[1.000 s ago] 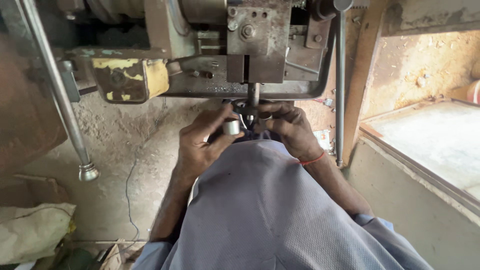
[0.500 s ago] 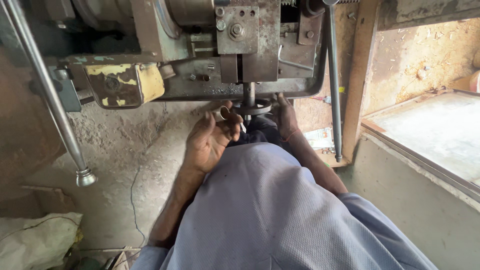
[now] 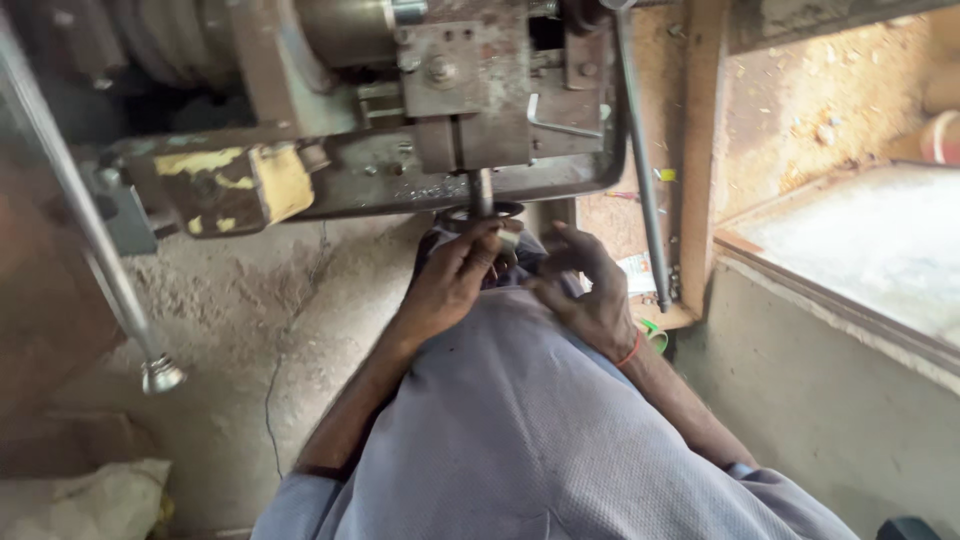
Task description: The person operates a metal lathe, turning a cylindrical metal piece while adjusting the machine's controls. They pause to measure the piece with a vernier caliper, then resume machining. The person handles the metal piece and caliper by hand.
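**Seating a part under the machine's rod**

Working right under the machine (image 3: pixel 470 100), at the foot of the short upright rod (image 3: pixel 483 192). Judging by the pose: placing or lining up a part, not yet clear of the rod.

- Left hand (image 3: pixel 452 282): reaching up from below, fingers closed in a pinch on a small metal piece (image 3: pixel 507 243). Holding it just below and beside the rod tip, close to the dark ring (image 3: pixel 500 210) round the rod's base. Cannot tell whether touching the ring; too blurred.
- Right hand (image 3: pixel 588 292): just beside the left, fingers loosely spread and half curled toward the same piece. Nothing seen gripped in it. Orange thread (image 3: pixel 632 350) on the wrist.
- Both forearms coming out over a grey-blue shirt (image 3: pixel 520 440), which hides anything lower down.

Around it: yellow-painted block (image 3: pixel 225 185) to the left on the frame, long lever with a round knob (image 3: pixel 160 374) hanging far left, thin steel bar (image 3: pixel 640 170) running down on the right, pale slab (image 3: pixel 860 240) beyond that.

Next move, as a guess only: needs the piece square and centred under the rod, then fingers of both hands well out from beneath it. Main risk looks like pinched fingertips, given how near the rod they sit.
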